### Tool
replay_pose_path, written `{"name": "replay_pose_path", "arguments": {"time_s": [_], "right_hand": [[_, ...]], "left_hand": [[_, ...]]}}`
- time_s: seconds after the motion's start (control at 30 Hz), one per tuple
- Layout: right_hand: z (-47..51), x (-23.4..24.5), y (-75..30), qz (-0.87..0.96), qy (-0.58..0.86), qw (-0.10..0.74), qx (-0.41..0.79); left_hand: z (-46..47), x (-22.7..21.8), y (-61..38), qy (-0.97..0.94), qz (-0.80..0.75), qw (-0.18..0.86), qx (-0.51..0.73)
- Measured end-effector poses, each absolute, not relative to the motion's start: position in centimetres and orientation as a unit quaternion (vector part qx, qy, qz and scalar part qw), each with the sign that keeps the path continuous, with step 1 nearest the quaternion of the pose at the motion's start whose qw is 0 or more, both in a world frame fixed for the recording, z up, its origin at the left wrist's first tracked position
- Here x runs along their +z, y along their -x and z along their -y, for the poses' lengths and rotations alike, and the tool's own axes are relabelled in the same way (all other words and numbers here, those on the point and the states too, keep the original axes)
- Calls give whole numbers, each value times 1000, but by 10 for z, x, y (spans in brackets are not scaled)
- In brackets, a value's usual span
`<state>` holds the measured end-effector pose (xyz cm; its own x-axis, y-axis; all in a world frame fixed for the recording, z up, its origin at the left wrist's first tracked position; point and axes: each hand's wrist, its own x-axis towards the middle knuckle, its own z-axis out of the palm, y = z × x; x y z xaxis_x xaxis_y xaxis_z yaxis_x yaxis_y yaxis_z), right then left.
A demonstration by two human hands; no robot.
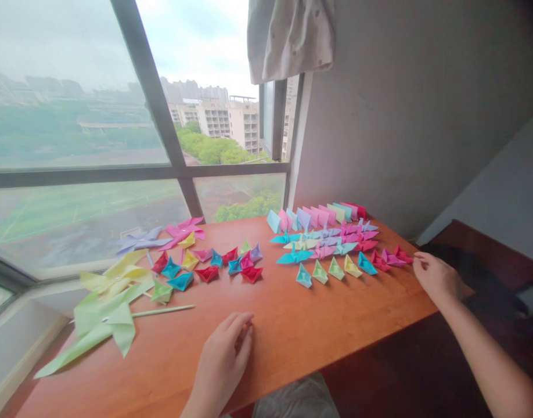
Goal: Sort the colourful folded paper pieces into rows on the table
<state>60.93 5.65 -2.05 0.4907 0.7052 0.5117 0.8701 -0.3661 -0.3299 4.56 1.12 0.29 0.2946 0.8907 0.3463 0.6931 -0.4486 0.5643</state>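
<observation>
My right hand (438, 278) is at the right end of a row of folded paper boats. Its fingertips are pinched together at the tip of a red paper boat (403, 254). Beside that boat stand a magenta boat (392, 259) and a darker red one (380, 262); blue, yellow and green boats continue the row leftward. My left hand (227, 357) rests on the wooden table (288, 331) near the front edge. Its fingers are loosely curled, thumb against them, with nothing visible inside. A loose cluster of colourful boats (208, 274) lies beyond it.
Behind the boat row are rows of paper cranes (295, 255) and upright folded paper pieces (310, 217). Large paper pinwheels (103, 319) lie at the left, one with a stick (164, 311). A window (140, 174) borders the far side, a grey wall (380, 128) the right.
</observation>
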Motion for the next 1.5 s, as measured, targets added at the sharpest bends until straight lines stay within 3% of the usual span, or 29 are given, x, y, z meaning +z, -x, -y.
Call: {"name": "replay_pose_path", "arguments": {"time_s": [0.63, 0.87, 1.07, 1.23, 1.37, 1.5], "right_hand": [[-55, -33, -598, 519, 797, 277, -134], [-49, -17, -584, 492, 818, 265, -137], [-42, 13, -515, 521, 759, 341, -192], [-32, 17, -401, 630, 645, 428, -63], [-22, 2, -318, 694, 566, 438, 85], [-18, -12, -278, 721, 524, 427, 151]], "left_hand": [[-11, 6, -46, -785, -508, 163, 314], [-10, 5, -47, -781, -514, 162, 317], [-10, 7, -49, -773, -516, 183, 321], [-28, 9, -44, -753, -533, 197, 331], [-58, 23, -38, -749, -560, 154, 320], [-84, 40, -42, -772, -582, 72, 247]]}}
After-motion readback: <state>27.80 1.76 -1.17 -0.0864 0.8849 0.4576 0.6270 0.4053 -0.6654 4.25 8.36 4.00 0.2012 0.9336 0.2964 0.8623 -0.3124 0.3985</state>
